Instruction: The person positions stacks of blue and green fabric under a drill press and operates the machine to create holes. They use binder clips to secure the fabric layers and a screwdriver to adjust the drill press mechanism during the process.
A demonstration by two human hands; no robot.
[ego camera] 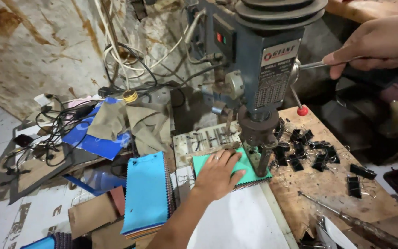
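Observation:
My left hand presses flat on a teal stack of fabric swatches lying on the table of a blue-grey drill press. The drill's chuck stands over the stack's right part, close to my fingertips. My right hand is closed around a metal feed lever at the machine's right side. A second lever with a red knob hangs below it.
A blue swatch stack lies left of my arm. Several black binder clips are scattered on the wooden board at right, with a screwdriver near its front. Tangled cables, khaki cloth pieces and cardboard lie at left.

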